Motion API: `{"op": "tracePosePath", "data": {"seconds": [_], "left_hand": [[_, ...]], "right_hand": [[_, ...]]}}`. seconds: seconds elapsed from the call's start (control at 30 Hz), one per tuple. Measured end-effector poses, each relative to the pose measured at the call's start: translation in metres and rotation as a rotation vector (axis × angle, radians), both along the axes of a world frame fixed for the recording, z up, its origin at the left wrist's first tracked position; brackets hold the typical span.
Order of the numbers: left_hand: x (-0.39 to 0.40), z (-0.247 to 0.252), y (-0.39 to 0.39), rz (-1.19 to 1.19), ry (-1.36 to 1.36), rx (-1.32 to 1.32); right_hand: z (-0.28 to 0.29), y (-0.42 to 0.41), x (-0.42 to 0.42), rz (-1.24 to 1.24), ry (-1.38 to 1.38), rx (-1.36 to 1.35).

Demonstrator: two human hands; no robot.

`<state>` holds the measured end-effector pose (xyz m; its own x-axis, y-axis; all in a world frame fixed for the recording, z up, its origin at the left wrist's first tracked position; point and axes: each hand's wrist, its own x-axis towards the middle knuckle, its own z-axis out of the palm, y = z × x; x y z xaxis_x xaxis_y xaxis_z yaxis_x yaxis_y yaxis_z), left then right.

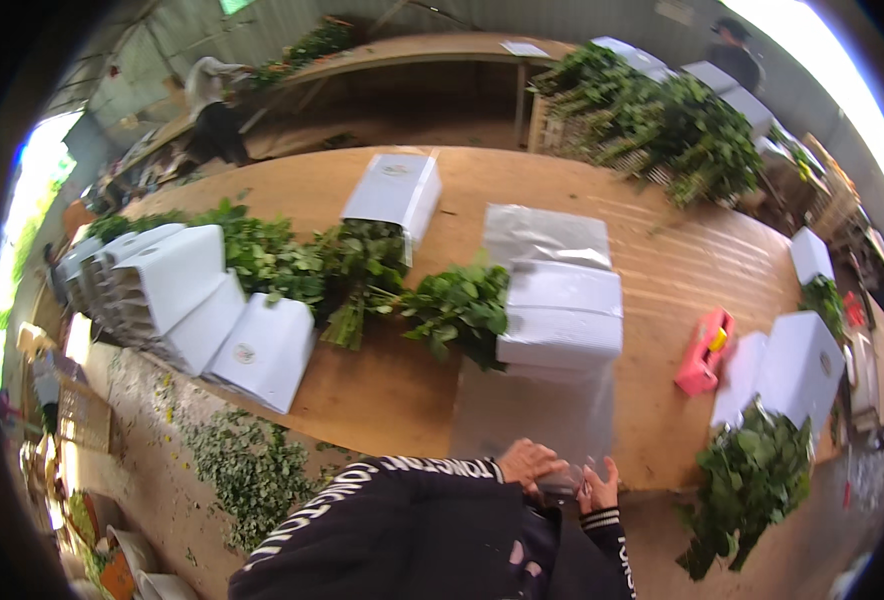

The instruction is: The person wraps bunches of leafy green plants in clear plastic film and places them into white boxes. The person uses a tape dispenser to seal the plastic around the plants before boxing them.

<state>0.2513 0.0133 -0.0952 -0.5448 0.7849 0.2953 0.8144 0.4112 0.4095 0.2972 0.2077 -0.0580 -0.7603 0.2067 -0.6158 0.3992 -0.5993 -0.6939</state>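
Observation:
Close to my body, at the table's near edge, my left hand (530, 463) and my right hand (599, 487) pinch the near end of a transparent plastic sheet (536, 412). The sheet runs away from me beneath a bundle wrapped in white corrugated card (560, 315). Its far part (547, 229) shows beyond the wrap. Leafy green stems (457, 304) stick out of the wrap to the left. To the right of the sheet stands a pink tape dispenser (703, 352) with a yellow core.
Folded white corrugated sleeves (179, 289) are stacked at the left of the wooden table (389, 394). Another wrapped bundle (393, 187) lies farther back. A leafy bundle (749, 465) overhangs the right edge. Cut foliage (247, 465) litters the floor. Two people (213, 105) are in the background.

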Motion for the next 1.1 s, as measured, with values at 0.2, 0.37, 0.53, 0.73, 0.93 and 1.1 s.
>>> {"op": "tracePosePath", "data": {"seconds": [0.2, 0.37, 0.53, 0.73, 0.93, 1.1], "left_hand": [[-0.001, 0.039, -0.026, 0.207, 0.002, 0.002], [-0.008, 0.071, -0.022, 0.145, 0.053, -0.033], [-0.034, 0.122, -0.039, 0.267, 0.104, 0.056], [-0.143, 0.184, -0.052, 0.465, -0.134, 0.345], [-0.269, 0.141, -0.043, 0.672, -0.242, 0.240], [-0.297, 0.084, -0.027, 0.840, -0.249, 0.047]], "right_hand": [[0.049, 0.025, -0.007, -0.005, -0.027, 0.006], [0.081, 0.022, -0.031, -0.026, 0.041, 0.088], [0.112, 0.028, -0.058, -0.160, 0.144, -0.012], [0.116, 0.054, -0.152, -0.061, 0.436, -0.125], [0.063, 0.204, -0.239, 0.018, 0.051, 1.409], [-0.013, 0.282, -0.247, 0.253, -0.342, 1.462]]}}
